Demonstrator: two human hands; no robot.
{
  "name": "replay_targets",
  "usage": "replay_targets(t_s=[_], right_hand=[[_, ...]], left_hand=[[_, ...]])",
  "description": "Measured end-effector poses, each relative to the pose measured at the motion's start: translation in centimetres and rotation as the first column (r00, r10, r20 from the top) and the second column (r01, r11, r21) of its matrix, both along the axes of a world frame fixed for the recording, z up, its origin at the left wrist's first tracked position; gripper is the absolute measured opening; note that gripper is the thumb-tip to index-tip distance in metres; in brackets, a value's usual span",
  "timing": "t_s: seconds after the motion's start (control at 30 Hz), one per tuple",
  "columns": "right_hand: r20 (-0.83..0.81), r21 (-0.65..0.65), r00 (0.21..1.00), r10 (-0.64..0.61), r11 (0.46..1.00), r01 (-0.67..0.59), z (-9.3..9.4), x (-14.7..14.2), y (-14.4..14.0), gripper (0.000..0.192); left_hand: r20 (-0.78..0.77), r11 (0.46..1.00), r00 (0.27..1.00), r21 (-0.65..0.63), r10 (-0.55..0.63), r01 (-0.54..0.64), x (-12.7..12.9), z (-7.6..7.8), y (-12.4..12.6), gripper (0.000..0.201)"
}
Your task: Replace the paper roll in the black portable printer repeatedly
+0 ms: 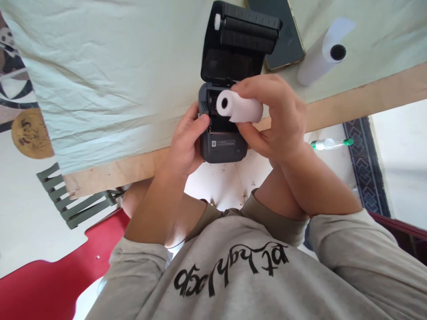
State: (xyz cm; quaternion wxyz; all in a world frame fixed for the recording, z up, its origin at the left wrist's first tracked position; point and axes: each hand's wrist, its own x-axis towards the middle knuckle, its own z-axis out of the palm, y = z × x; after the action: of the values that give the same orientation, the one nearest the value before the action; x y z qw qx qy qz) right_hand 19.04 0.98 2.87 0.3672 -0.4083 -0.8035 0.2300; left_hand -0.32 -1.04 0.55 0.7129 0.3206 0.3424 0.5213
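Note:
My left hand (pixel 188 140) grips the left side of a small dark label printer (pixel 222 149), with the thumb on its rim. The printer's black lid (pixel 233 62) is swung up, so the paper bay lies exposed. Between the thumb and fingers of my right hand (pixel 278 115) is a small white paper roll (pixel 245 109), tilted over the bay, its hollow core facing left. I cannot tell whether the roll touches the inside of the bay. Some of my right fingers are hidden behind the roll.
On the cloth-covered table (pixel 116 80), a larger white roll (pixel 316 64) with a loose end stands at the right. Beside it lies a dark flat notebook-like object (pixel 283 40). A red chair (pixel 43 289) and a green slatted stool (pixel 80 200) are at lower left.

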Motion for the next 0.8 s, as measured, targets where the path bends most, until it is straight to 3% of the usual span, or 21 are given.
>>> replay_targets(t_s=[0.1,0.2,0.27,0.37,0.53,0.63,0.73,0.8], right_hand=[[0.016,-0.044,1.0,-0.008,0.999,0.008,-0.1,-0.7,0.2,0.028],[0.108,0.0,0.993,-0.054,0.999,0.055,-0.2,-1.1,0.5,0.019],[0.131,0.083,0.989,-0.074,0.995,0.063,-0.4,-1.2,0.7,0.014],[-0.003,0.249,0.999,-0.033,0.968,0.032,-0.8,-1.5,1.1,0.009],[-0.148,0.489,0.984,0.096,0.872,-0.012,-0.5,-1.5,0.9,0.013],[-0.073,0.536,0.989,0.126,0.841,-0.067,-0.2,-1.7,0.3,0.014],[0.064,0.505,0.985,0.16,0.846,-0.171,-0.6,-1.8,0.1,0.01],[0.02,0.482,0.976,0.215,0.853,-0.198,-1.1,-1.5,0.3,0.019]], left_hand=[[0.01,1.0,1.0,0.002,-0.008,0.008,0.0,0.0,0.0,0.027],[0.023,1.0,1.0,-0.008,-0.003,0.004,0.0,0.2,-0.1,0.029],[0.027,1.0,1.0,-0.027,0.001,0.0,0.0,0.5,-0.2,0.031],[0.019,0.999,1.0,-0.049,0.013,-0.013,0.0,1.0,-0.4,0.031],[0.035,1.0,0.999,-0.015,0.01,-0.01,0.1,0.7,-0.3,0.031],[0.008,0.999,0.999,0.017,0.038,-0.038,0.0,0.1,-0.1,0.045],[-0.07,0.997,0.996,0.057,0.063,-0.059,-0.2,-0.4,-0.1,0.069],[-0.11,0.995,0.993,0.091,0.048,-0.038,-0.4,-0.7,-0.2,0.077]])
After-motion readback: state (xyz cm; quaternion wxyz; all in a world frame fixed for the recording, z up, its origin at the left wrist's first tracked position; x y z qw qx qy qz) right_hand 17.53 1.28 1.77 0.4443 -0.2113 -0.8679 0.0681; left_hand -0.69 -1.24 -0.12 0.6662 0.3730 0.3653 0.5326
